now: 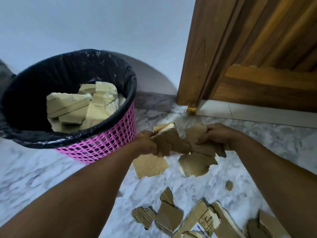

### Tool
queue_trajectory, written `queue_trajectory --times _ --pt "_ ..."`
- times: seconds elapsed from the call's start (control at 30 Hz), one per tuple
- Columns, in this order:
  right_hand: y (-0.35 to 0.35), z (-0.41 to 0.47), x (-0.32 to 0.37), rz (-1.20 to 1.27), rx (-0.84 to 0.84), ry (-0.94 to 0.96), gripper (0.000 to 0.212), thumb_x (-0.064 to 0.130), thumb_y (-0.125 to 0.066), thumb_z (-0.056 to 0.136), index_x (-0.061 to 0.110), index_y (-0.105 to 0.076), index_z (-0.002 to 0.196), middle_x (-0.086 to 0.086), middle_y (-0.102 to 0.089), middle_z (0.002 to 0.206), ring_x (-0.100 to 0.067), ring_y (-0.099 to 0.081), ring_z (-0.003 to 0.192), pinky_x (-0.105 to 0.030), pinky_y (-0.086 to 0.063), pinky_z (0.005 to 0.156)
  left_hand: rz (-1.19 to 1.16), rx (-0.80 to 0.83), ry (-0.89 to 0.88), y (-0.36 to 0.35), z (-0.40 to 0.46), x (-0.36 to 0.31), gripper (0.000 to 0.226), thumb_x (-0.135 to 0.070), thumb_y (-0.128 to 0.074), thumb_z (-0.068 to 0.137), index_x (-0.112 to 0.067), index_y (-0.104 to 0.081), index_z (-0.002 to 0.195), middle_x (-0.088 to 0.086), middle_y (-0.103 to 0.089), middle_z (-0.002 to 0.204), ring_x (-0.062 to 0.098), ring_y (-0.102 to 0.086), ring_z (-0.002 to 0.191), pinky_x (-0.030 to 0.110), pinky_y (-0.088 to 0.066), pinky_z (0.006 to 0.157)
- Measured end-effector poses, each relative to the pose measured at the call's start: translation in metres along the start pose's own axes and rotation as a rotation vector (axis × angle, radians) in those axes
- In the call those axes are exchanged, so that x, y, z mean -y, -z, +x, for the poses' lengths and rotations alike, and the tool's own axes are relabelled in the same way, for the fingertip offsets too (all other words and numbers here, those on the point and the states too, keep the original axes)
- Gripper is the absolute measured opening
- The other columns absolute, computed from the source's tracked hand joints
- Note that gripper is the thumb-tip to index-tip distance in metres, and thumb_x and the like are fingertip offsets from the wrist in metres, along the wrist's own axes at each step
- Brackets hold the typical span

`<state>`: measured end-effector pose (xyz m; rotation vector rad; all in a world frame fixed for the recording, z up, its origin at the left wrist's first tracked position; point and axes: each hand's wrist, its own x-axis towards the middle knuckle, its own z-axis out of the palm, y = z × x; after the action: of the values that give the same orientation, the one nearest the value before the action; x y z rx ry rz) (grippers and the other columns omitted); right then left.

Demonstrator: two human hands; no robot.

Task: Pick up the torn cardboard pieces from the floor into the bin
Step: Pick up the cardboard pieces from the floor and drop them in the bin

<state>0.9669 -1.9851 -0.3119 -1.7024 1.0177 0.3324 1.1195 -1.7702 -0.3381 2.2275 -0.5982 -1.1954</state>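
A pink mesh bin [109,140] with a black liner stands at the left, holding several torn cardboard pieces [82,107]. To the right of the bin, above the floor, both hands carry a bundle of torn brown cardboard [178,143]. My left hand [145,143] grips its left end and my right hand [217,136] grips its right end. Two larger pieces [151,165] hang from the bundle's underside. More torn pieces [169,217] and a printed box fragment [200,220] lie on the marble floor near the bottom of the view.
A wooden door and its frame [205,57] stand at the upper right, close behind the hands. A pale wall runs behind the bin. A small cardboard scrap [229,185] lies alone on the floor at the right.
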Motion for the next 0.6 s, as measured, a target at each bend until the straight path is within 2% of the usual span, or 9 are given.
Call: queue_trajectory --times 0.1,0.13,0.17,0.27,0.33,0.4,0.47,0.53,0.6 --pt "0.029 -0.032 0.036 -0.06 -0.052 0.024 0.033 0.02 -0.083 0.072 0.011 -0.07 0.1 -0.016 -0.074 0.09 -0.029 -0.071 0.069 -0.034 -0.056 0.059 0.0 -0.01 -0.039 0.023 -0.02 -0.045 0.068 -0.002 -0.08 0.066 -0.015 -0.056 0.128 0.01 -0.06 0.117 0.027 -0.058 0.104 0.031 -0.051 0.084" --pt "0.039 -0.042 0.05 -0.064 -0.094 0.043 0.037 0.025 -0.085 0.068 0.013 -0.069 0.099 -0.015 -0.074 0.093 -0.028 -0.07 0.07 -0.031 -0.052 0.057 -0.002 -0.041 -0.054 0.036 -0.031 -0.062 0.065 -0.003 -0.081 0.065 -0.013 -0.057 0.124 0.01 -0.061 0.117 0.028 -0.059 0.103 0.032 -0.051 0.085" --pt "0.047 -0.051 0.06 -0.025 -0.125 0.048 0.049 0.026 -0.09 0.061 0.013 -0.067 0.102 -0.015 -0.072 0.101 -0.028 -0.069 0.077 -0.03 -0.051 0.06 -0.009 -0.065 -0.064 0.046 -0.039 -0.076 0.062 -0.004 -0.082 0.063 -0.011 -0.059 0.12 0.01 -0.062 0.115 0.028 -0.06 0.101 0.033 -0.052 0.087" --pt "0.063 -0.07 0.093 0.152 -0.189 0.098 0.123 0.027 -0.099 0.01 0.011 -0.059 0.125 -0.014 -0.068 0.113 -0.03 -0.069 0.094 -0.038 -0.056 0.068 -0.041 -0.14 -0.104 0.081 -0.069 -0.111 0.055 -0.007 -0.083 0.062 -0.005 -0.063 0.113 0.011 -0.065 0.11 0.03 -0.063 0.099 0.038 -0.054 0.088" --pt "0.064 -0.081 0.115 0.244 -0.178 0.18 0.138 0.022 -0.097 -0.001 0.01 -0.055 0.13 -0.016 -0.07 0.11 -0.029 -0.073 0.09 -0.042 -0.058 0.07 -0.107 -0.121 -0.106 0.104 -0.09 -0.122 0.043 -0.002 -0.079 0.069 -0.002 -0.066 0.109 0.014 -0.067 0.108 0.031 -0.066 0.096 0.043 -0.055 0.089" --pt "0.053 -0.104 0.144 0.28 -0.155 0.233 0.134 0.014 -0.098 0.008 0.009 -0.051 0.133 -0.019 -0.07 0.111 -0.028 -0.074 0.087 -0.049 -0.059 0.071 -0.172 -0.075 -0.098 0.13 -0.114 -0.125 0.029 0.001 -0.07 0.079 -0.002 -0.066 0.107 0.015 -0.069 0.105 0.03 -0.067 0.09 0.044 -0.056 0.084" --pt "0.038 -0.118 0.171 0.304 -0.131 0.282 0.113 0.005 -0.096 0.029 0.005 -0.05 0.132 -0.021 -0.07 0.108 -0.029 -0.074 0.087 -0.051 -0.06 0.072 -0.188 -0.079 -0.065 0.156 -0.132 -0.119 0.031 -0.001 -0.069 0.081 -0.003 -0.064 0.112 0.015 -0.069 0.106 0.03 -0.067 0.088 0.044 -0.057 0.076" --pt "0.017 -0.127 0.198 0.307 -0.132 0.327 0.085 -0.002 -0.089 0.052 0.002 -0.052 0.127 -0.022 -0.071 0.103 -0.03 -0.074 0.084 -0.051 -0.06 0.074 -0.187 -0.155 -0.049 0.183 -0.149 -0.107 0.032 0.0 -0.068 0.082 -0.004 -0.062 0.113 0.013 -0.069 0.102 0.029 -0.066 0.083 0.037 -0.055 0.066" --pt "-0.006 -0.131 0.223 0.305 -0.145 0.354 0.065 -0.001 -0.086 0.063 -0.001 -0.055 0.121 -0.022 -0.072 0.1 -0.03 -0.073 0.084 -0.053 -0.058 0.079 -0.202 -0.26 -0.026 0.209 -0.161 -0.091 0.035 0.001 -0.071 0.079 -0.003 -0.062 0.113 0.014 -0.068 0.103 0.029 -0.066 0.084 0.035 -0.053 0.064"
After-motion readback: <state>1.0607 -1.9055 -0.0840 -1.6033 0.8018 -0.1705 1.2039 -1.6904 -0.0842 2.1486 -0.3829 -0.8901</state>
